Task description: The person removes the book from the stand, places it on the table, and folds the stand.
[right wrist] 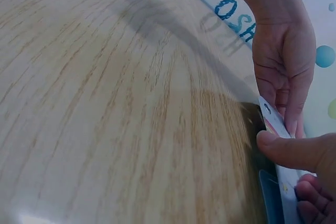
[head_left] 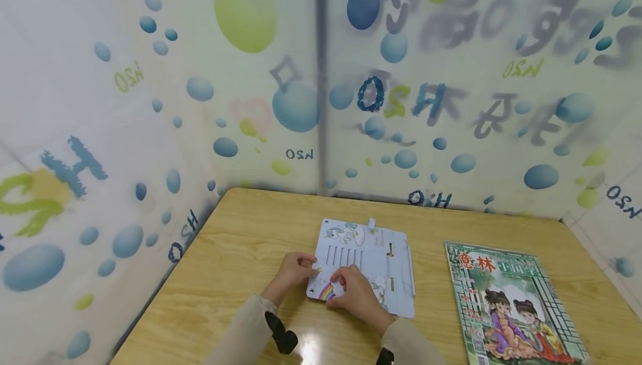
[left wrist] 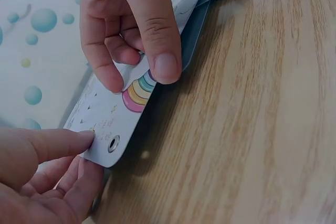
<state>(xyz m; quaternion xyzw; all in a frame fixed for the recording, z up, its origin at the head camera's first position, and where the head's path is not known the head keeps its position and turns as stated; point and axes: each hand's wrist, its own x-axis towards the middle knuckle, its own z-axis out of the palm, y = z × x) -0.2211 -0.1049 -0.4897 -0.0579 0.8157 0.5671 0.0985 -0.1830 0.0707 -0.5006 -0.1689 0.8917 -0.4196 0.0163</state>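
Observation:
A white book stand point(head_left: 372, 266) printed with unicorns and a rainbow point(head_left: 326, 291) lies flat in front of me, with slots through its middle and a ledge along its right side. My left hand point(head_left: 295, 273) pinches its left edge near the front corner, thumb on the printed face and fingers beneath, beside a metal eyelet point(left wrist: 113, 144). With bent fingers, my right hand point(head_left: 358, 296) holds the front edge by the rainbow. Its thumb point(left wrist: 166, 67) is at the rim and its index fingertip on the face. In the left wrist view a dark backing shows under the front edge.
A green-covered magazine point(head_left: 516, 303) with two drawn figures lies to the right on the wooden table point(head_left: 241, 237). Pale walls point(head_left: 251, 103) with bubble prints close in behind and at the left. A small white tab point(head_left: 371, 223) sticks up from the stand's far edge.

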